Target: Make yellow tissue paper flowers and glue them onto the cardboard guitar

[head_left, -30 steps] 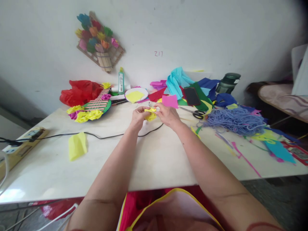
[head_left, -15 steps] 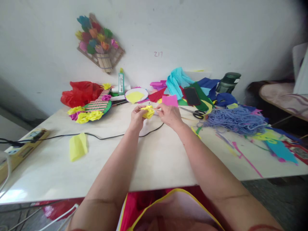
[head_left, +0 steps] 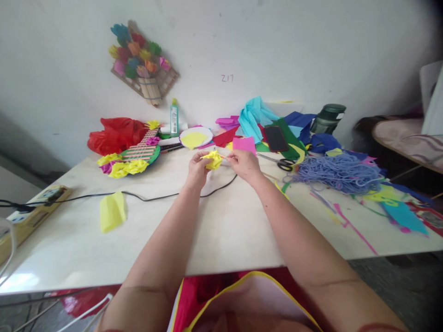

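Ok, status from the head cam. Both hands are up over the far middle of the white table (head_left: 224, 230), close together.

Left hand (head_left: 197, 170): fingers curled, thumb and fingertips pinching the left and lower side of the crumpled yellow crepe paper wad (head_left: 213, 160). The wad sits above the fingertips, mostly exposed and clear of the tabletop.

Right hand (head_left: 246, 166): thumb and forefinger pressed together just right of the wad, gripping what looks like a thin stick (head_left: 224, 157) that runs into the paper. It is too small for me to confirm how far it goes through. The other fingers are folded under.

So the wad lies between the two hands, held from the left and touched by the stick from the right.

Around it:
- black cable (head_left: 155, 196) runs under the wrists, left toward the power strip (head_left: 31, 212)
- flat yellow paper sheet (head_left: 111, 210) is well left, on its own
- pink paper square (head_left: 244, 144) is just behind the right hand
- scissors (head_left: 284, 163) are right of that, near the purple yarn pile (head_left: 341, 173)
- paper plate (head_left: 196, 137) holding yellow paper is behind the left hand, with a green glue bottle (head_left: 174, 116) upright at the wall
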`<state>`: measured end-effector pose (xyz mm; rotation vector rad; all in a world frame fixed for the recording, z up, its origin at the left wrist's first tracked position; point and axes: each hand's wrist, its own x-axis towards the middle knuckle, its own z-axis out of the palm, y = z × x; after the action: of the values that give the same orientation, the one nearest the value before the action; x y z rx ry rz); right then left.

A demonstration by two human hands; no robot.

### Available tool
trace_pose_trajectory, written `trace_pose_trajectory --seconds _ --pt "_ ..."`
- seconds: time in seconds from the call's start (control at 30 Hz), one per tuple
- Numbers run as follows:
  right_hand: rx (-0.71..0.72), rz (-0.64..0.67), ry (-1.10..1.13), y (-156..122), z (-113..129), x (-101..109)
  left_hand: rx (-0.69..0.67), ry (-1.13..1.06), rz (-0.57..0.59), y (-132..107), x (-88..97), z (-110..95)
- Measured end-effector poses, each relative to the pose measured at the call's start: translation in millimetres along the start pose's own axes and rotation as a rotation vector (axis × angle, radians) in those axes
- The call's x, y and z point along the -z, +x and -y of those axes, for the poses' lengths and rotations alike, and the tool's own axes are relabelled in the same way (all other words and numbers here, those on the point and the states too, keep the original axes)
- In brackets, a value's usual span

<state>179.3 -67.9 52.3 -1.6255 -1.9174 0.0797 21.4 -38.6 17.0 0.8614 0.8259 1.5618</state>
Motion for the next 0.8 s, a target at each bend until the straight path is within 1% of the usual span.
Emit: trace_pose_trajectory --seconds 0.33,0.57,0.8 --pt "-0.010 -0.007 -0.020 -0.6 0.0 1.9 -0.078 0.066 0.033 -0.8 2.3 0.1" --pt "-0.021 0.008 -0.045 -0.4 0.2 2.8 -0.076 0.081 0.013 -1.9 1.6 -0.9" --pt "-0.019 0.022 -0.046 -0.1 -1.1 0.7 -0.073 0.105 0.022 -2.1 1.6 -0.2"
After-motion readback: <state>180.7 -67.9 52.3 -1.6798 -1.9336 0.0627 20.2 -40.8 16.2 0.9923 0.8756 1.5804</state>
